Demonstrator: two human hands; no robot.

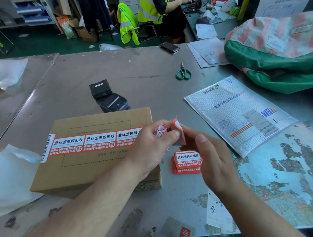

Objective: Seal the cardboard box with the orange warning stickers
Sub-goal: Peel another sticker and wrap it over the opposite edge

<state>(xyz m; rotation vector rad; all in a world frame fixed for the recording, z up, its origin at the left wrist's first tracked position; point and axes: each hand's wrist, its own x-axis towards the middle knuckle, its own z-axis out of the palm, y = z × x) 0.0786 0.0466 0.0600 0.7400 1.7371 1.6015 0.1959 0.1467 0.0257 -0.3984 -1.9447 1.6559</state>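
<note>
A flat cardboard box (90, 162) lies on the grey table with a row of orange warning stickers (84, 142) across its top seam and one down its left end. My left hand (151, 144) hovers over the box's right end, gripping crumpled white backing paper (160, 131). It also pinches an orange sticker (177, 131) together with my right hand (209, 155). A small stack of orange stickers (187, 162) sits on the table just right of the box, under my right hand.
A black handheld printer (108, 97) lies behind the box. Green-handled scissors (183, 72), a bubble mailer (239, 114) and a large striped and green sack (278, 51) are to the right. Loose white plastic (10, 177) lies left. A person in a yellow vest (152, 8) sits beyond.
</note>
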